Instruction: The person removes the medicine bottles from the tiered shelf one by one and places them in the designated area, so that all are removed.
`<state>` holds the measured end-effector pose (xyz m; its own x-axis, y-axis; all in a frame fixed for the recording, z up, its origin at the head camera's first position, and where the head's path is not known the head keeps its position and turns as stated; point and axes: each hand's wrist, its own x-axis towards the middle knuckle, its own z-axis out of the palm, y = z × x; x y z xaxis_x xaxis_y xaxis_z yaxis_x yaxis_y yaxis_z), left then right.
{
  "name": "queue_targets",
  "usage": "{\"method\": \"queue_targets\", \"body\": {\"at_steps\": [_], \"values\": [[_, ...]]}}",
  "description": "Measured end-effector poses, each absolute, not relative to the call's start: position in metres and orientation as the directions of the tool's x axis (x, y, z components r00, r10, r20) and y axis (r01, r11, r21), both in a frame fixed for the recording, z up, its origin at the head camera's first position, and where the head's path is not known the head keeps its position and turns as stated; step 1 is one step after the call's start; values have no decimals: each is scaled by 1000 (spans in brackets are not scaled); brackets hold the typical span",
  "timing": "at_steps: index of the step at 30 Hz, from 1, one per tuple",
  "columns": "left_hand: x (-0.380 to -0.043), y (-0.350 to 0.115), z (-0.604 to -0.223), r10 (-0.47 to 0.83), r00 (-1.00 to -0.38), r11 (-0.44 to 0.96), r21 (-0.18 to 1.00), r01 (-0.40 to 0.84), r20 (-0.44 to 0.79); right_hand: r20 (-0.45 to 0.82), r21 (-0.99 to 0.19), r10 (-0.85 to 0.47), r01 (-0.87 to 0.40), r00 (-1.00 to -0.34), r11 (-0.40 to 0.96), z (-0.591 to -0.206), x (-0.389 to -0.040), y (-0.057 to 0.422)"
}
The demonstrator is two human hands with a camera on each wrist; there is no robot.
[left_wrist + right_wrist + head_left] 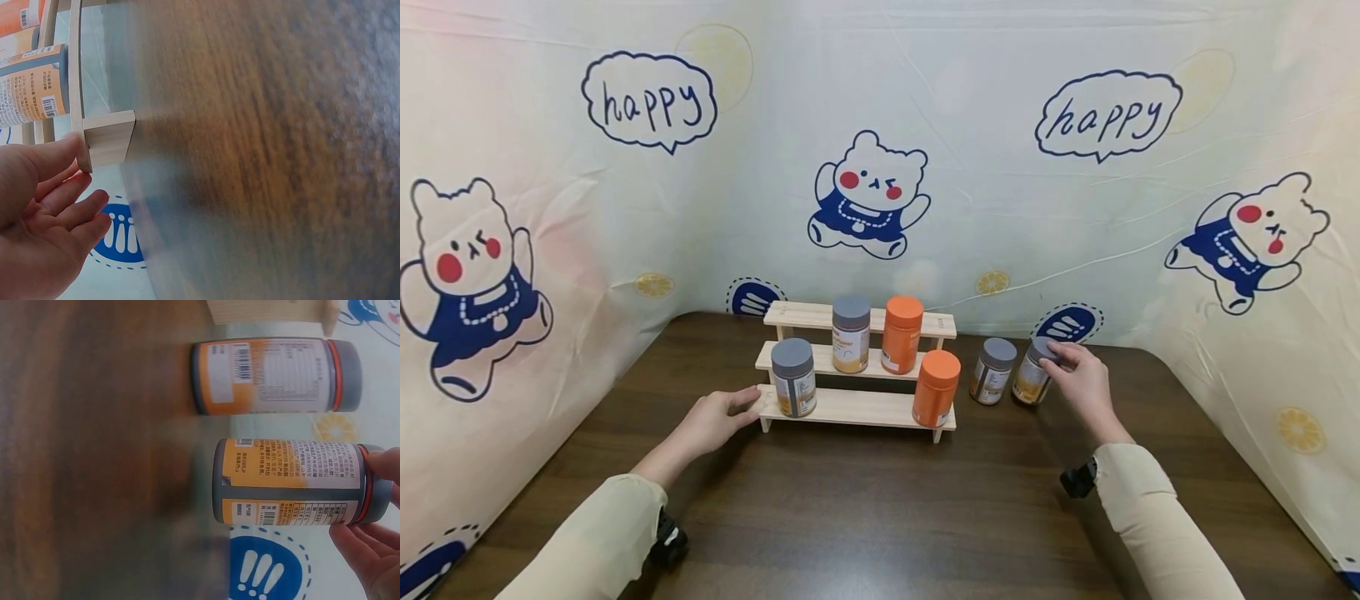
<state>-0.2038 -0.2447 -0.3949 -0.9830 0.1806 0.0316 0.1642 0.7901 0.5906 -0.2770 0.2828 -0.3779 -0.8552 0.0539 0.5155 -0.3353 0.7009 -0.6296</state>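
A three-step wooden rack (850, 407) stands toward the back of the table. My left hand (718, 418) pinches the left end of its lowest step between thumb and fingers, as the left wrist view shows. My right hand (1084, 385) grips the grey lid of a supplement jar (290, 487) at the right. Beside that jar, on its left, a second grey-lidded jar (992, 372) stands upright on the table. On the lowest step are a grey-lidded jar (793, 379) at the left and an orange jar (936, 390) at the right.
The middle step carries another grey-lidded jar (851, 335) and an orange jar (902, 335). A printed cloth (970, 208) hangs behind and along both sides of the dark wooden table (880, 508).
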Motion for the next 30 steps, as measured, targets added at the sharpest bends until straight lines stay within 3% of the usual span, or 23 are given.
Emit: {"method": "queue_targets", "body": {"at_steps": [30], "values": [[-205, -246, -395, 183, -983, 792, 591, 156, 13, 519, -635, 6, -381, -855, 672, -389, -276, 280]]}}
